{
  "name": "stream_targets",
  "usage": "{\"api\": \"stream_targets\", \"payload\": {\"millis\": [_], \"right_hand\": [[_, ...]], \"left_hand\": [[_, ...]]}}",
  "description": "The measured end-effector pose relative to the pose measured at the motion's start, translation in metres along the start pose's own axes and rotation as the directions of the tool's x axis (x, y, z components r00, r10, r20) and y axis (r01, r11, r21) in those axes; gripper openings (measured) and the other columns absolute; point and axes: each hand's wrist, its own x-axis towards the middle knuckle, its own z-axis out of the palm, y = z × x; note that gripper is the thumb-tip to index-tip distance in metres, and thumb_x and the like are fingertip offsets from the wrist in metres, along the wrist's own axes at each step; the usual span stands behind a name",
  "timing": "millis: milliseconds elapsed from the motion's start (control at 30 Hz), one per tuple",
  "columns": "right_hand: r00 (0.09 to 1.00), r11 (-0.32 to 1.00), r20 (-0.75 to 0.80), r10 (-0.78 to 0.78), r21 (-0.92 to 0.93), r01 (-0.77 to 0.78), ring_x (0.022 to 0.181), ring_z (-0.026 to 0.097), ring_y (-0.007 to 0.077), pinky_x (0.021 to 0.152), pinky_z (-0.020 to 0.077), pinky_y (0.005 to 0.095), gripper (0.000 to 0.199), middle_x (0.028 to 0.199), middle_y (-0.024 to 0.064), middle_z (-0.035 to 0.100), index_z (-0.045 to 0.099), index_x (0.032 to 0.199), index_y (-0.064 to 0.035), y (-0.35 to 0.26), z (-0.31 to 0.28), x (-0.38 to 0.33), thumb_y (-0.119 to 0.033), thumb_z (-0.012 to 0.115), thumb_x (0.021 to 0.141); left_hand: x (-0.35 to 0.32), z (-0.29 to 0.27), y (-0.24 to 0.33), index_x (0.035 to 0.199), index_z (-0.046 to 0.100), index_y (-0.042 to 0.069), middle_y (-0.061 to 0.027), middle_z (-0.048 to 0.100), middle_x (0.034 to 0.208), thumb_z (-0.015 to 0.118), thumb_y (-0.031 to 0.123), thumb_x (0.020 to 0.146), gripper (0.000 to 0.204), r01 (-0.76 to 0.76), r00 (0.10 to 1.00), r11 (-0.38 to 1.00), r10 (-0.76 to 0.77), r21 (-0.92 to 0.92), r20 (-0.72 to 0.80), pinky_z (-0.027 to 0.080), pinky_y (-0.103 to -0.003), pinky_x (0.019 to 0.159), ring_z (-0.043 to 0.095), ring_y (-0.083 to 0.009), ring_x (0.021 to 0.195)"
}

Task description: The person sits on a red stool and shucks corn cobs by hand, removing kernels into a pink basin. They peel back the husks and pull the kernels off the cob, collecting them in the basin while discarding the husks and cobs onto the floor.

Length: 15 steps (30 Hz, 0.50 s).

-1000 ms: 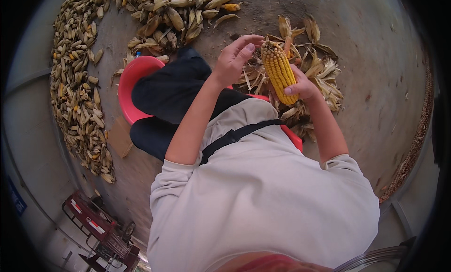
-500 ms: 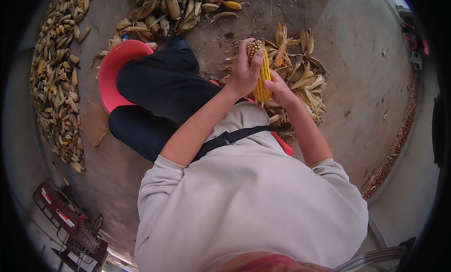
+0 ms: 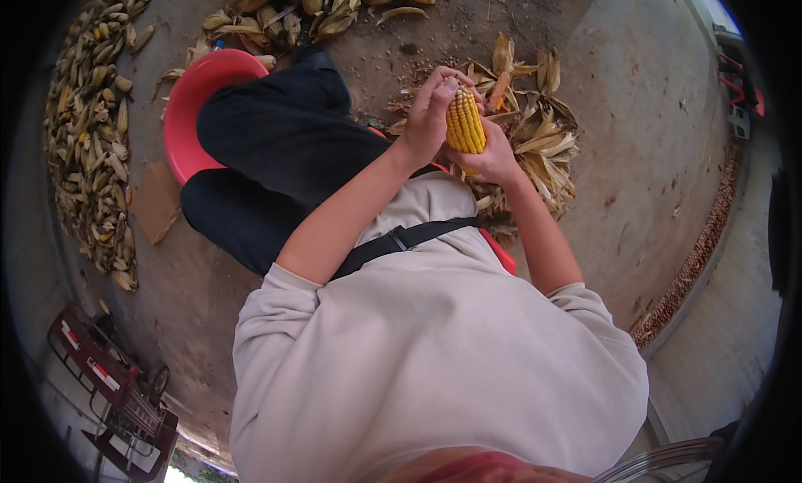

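Observation:
Both hands are closed around one husked yellow corn cob, held upright in front of my lap. My left hand grips its upper left side, with the thumb by the top end. Around the lower part wraps my right hand, its thumb lying across the cob. The far side of the cob and some fingers are hidden. Dry corn husks lie on the floor just beyond and to the right of my hands.
A pink plastic basin stands left, beside my dark-trousered legs. Unhusked corn lies in a heap ahead and a long pile at far left. Flat cardboard is near the basin. A red-brown cart stands lower left; kernels line the right wall.
The cob has tilted and turned in my hands. My left thumb has shifted toward its top, and my right hand now wraps its lower end. The whole view has shifted slightly.

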Motion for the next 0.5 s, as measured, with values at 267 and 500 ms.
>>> {"api": "stream_targets", "payload": {"millis": [267, 500], "right_hand": [[0.998, 0.998, 0.042, -0.056, -0.009, 0.057, 0.080, 0.062, 0.0111, 0.076, 0.0509, 0.0270, 0.043, 0.091, 0.0018, 0.066, 0.064, 0.102, -0.0003, 0.014, -0.008, -0.004, -0.018, 0.081, 0.067], [0.955, 0.884, 0.295, -0.035, 0.455, -0.108, 0.074, 0.066, 0.0217, 0.068, 0.0560, 0.0331, 0.062, 0.090, 0.0112, 0.066, 0.059, 0.112, 0.0019, 0.018, -0.018, -0.008, -0.022, 0.084, 0.060]], "left_hand": [[0.001, -0.006, -0.003, 0.113, 0.055, 0.004, -0.0121, 0.064, 0.103, 0.038, 0.048, 0.100, 0.050, 0.116, 0.992, 0.990, -0.111, -0.084, 0.061, 0.050, -0.036, 0.095, 0.065, -0.0217, 0.099], [-0.003, 0.006, 0.008, 0.136, 0.048, 0.002, -0.0159, 0.061, 0.128, 0.034, 0.048, 0.097, 0.062, 0.210, 0.943, 0.967, -0.160, -0.146, 0.293, 0.042, -0.043, 0.108, 0.059, -0.0280, 0.120]]}}
